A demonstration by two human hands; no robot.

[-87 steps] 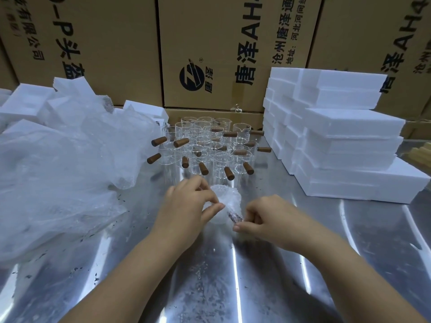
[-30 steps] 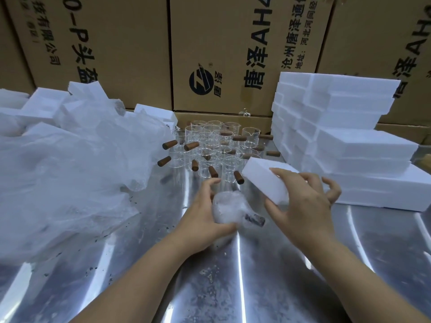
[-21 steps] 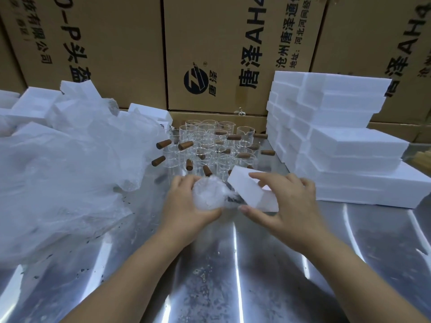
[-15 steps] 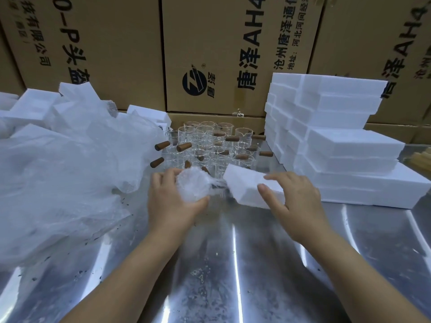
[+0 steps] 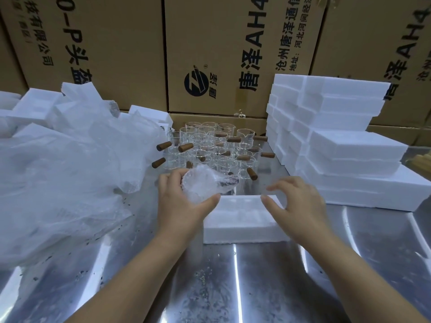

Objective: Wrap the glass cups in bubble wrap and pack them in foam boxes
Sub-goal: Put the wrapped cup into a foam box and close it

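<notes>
- Wrapped glass cup (image 5: 200, 186) is in the left hand (image 5: 182, 206), lifted off the table (image 5: 233, 287), just beyond the left end of one foam box (image 5: 242, 234).
- Bubble wrap covers the cup; a dark handle end shows at its right side.
- Left hand grasps the cup, thumb under it and fingers curled round its far side.
- Right hand (image 5: 300, 206) is released, fingers spread and a little bent, over the right end of the foam box. Whether the thumb touches the rim, I cannot tell.
- Foam box lies flat on the table, hollow side up, between the two hands.
- Bare glass cups (image 5: 210, 145) with brown handles stand close together behind it.
- At the right is a stack of foam boxes (image 5: 349, 145), at the left crumpled clear plastic (image 5: 58, 171), and behind them cardboard cartons (image 5: 233, 54).
</notes>
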